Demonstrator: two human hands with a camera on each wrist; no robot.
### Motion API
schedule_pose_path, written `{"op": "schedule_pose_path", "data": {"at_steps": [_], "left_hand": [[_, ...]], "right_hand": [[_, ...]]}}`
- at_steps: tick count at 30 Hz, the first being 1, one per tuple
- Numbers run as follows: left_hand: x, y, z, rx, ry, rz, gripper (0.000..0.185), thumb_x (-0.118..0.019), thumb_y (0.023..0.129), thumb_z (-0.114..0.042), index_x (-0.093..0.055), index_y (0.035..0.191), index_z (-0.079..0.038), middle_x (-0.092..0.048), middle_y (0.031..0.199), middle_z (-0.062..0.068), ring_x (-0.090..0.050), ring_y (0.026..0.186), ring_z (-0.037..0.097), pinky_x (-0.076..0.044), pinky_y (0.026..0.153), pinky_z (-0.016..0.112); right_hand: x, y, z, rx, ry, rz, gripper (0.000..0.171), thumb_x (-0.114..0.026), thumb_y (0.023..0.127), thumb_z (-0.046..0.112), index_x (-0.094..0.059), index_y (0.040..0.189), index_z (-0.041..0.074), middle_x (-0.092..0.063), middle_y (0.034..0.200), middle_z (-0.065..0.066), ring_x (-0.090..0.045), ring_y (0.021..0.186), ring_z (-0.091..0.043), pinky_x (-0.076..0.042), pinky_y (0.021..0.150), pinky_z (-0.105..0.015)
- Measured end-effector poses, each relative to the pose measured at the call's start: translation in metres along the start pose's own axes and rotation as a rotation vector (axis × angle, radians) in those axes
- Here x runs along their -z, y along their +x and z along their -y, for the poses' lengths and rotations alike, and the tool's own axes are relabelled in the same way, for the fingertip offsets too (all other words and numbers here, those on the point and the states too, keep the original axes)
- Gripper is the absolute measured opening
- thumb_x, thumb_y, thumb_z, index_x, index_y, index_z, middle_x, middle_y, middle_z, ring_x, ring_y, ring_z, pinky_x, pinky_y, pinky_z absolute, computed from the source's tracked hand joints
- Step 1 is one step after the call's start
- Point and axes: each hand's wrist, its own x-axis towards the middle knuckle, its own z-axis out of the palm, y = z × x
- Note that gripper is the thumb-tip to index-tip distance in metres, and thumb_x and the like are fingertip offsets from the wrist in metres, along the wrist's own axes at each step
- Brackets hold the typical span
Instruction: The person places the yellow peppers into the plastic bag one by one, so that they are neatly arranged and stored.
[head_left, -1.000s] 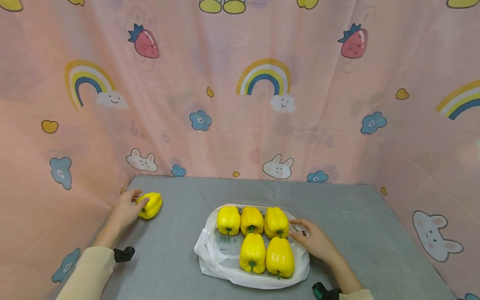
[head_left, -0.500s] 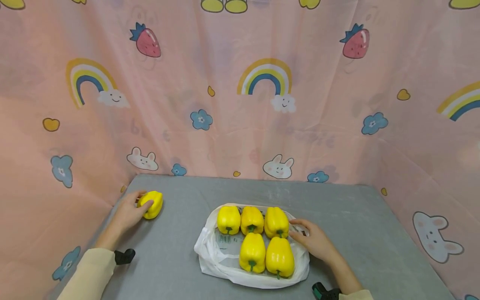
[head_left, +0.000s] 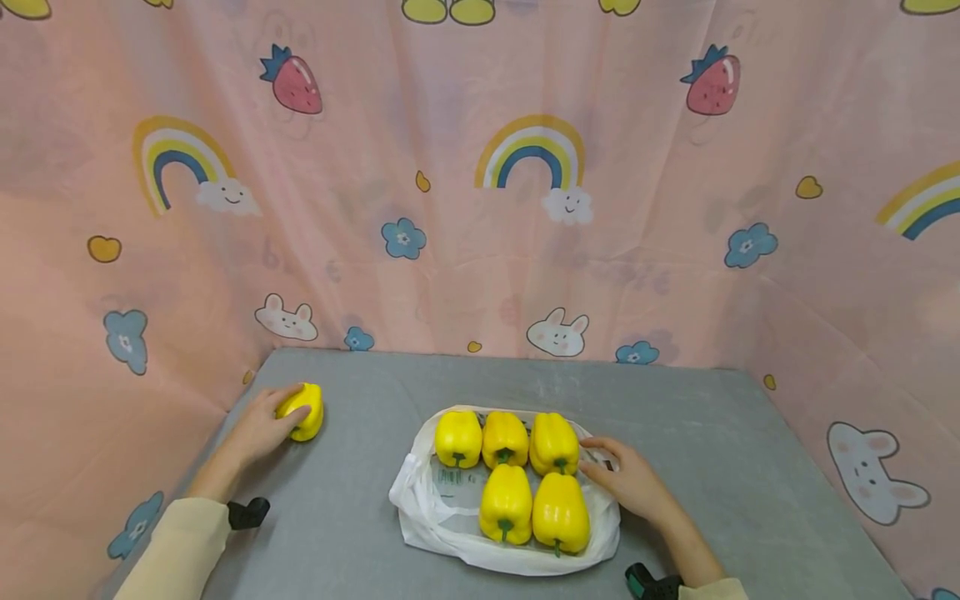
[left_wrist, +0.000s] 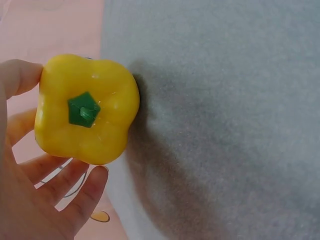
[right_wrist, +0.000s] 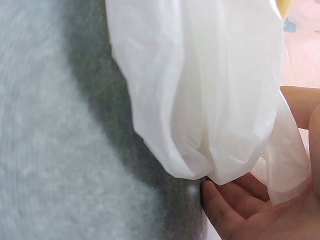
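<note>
My left hand [head_left: 264,422] grips a yellow bell pepper [head_left: 306,412] at the left side of the table. Up close in the left wrist view, the pepper's green stem [left_wrist: 84,110] faces the camera, with thumb and fingers around its side. Whether it touches the cloth is hard to tell. A white plastic bag [head_left: 420,508] lies spread in the middle, its rim folded down. Several yellow bell peppers [head_left: 506,504] sit in it in two rows. At its right rim, my right hand [head_left: 637,487] holds the plastic, which passes between thumb and fingers in the right wrist view.
Grey cloth [head_left: 360,467] covers the table. Pink patterned curtain [head_left: 450,275] hangs behind it and along both sides. The front row in the bag has a gap at its left end, where printed plastic [head_left: 453,492] shows.
The pepper in my left hand has turned, so its stem end no longer shows in the head view. That hand has shifted slightly right around it. My right hand stays at the bag.
</note>
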Motion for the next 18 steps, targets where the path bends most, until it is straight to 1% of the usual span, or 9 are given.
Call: {"op": "schedule_pose_path", "data": {"at_steps": [3, 9, 13, 18], "left_hand": [[-0.0003, -0.0013, 0.0002, 0.001, -0.002, 0.0, 0.066, -0.057, 0.103, -0.043, -0.043, 0.15, 0.002, -0.048, 0.135, 0.033, -0.048, 0.117, 0.045, -0.041, 0.097, 0.064], [-0.0033, -0.001, 0.0012, 0.007, -0.038, -0.004, 0.069, -0.056, 0.103, -0.044, -0.041, 0.151, 0.003, -0.044, 0.14, 0.032, -0.045, 0.121, 0.045, -0.037, 0.103, 0.066], [-0.0049, -0.0011, 0.001, 0.01, -0.06, -0.019, 0.068, -0.057, 0.103, -0.043, -0.042, 0.15, 0.004, -0.043, 0.14, 0.033, -0.044, 0.123, 0.046, -0.035, 0.106, 0.067], [-0.0061, 0.0, 0.0011, 0.007, -0.061, -0.04, 0.068, -0.057, 0.103, -0.044, -0.044, 0.149, 0.005, -0.045, 0.139, 0.032, -0.045, 0.122, 0.046, -0.036, 0.105, 0.066]], "right_hand": [[0.0, 0.0001, 0.0003, 0.003, 0.0, 0.0, 0.055, -0.068, 0.097, 0.041, -0.06, 0.137, 0.004, -0.056, 0.143, -0.019, -0.042, 0.139, -0.045, -0.037, 0.108, -0.065], [0.0001, -0.0001, 0.0016, 0.004, -0.008, -0.002, 0.055, -0.068, 0.097, 0.041, -0.06, 0.137, 0.003, -0.057, 0.142, -0.019, -0.044, 0.138, -0.045, -0.038, 0.108, -0.065], [-0.0001, 0.0, 0.002, 0.004, -0.008, -0.006, 0.055, -0.069, 0.097, 0.04, -0.06, 0.137, 0.003, -0.057, 0.141, -0.019, -0.044, 0.137, -0.045, -0.038, 0.108, -0.065], [0.0, 0.0005, 0.001, 0.01, -0.007, -0.006, 0.054, -0.069, 0.097, 0.039, -0.06, 0.136, 0.002, -0.057, 0.141, -0.019, -0.044, 0.137, -0.045, -0.037, 0.108, -0.066]]}}
